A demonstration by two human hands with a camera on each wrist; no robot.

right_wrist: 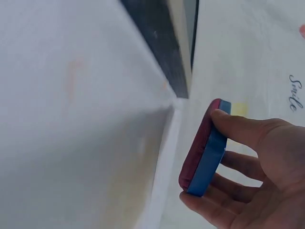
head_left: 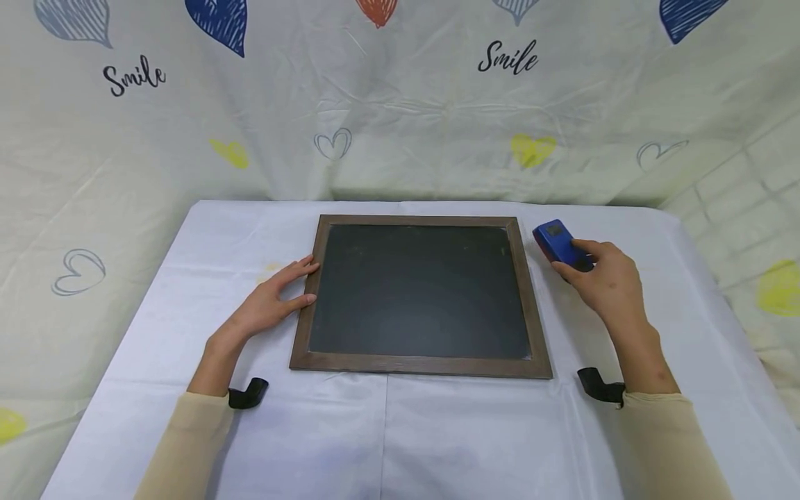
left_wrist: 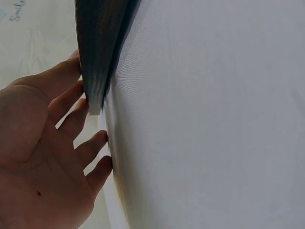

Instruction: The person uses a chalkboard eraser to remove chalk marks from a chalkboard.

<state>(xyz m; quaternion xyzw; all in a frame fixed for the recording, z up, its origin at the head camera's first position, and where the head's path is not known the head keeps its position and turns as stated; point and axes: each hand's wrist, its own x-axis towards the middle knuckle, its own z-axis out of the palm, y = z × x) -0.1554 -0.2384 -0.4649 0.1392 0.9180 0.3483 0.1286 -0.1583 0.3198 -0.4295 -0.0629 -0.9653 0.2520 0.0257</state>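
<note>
A chalkboard (head_left: 419, 292) in a brown wooden frame lies flat in the middle of the table. Along its left edge, my left hand (head_left: 270, 300) touches the frame with thumb and fingertips, the fingers fairly straight; the left wrist view shows them against the frame's side (left_wrist: 97, 52). To the right of the board, my right hand (head_left: 609, 278) grips a blue board eraser (head_left: 556, 239) between thumb and fingers. In the right wrist view the eraser (right_wrist: 209, 155) shows a dark red pad under its blue body, held tilted above the cloth, apart from the board.
A white cloth (head_left: 312, 437) covers the table. Behind it hangs a pale curtain (head_left: 425, 83) printed with hearts and the word "Smile". Black wrist mounts (head_left: 248, 394) are worn at both sleeves.
</note>
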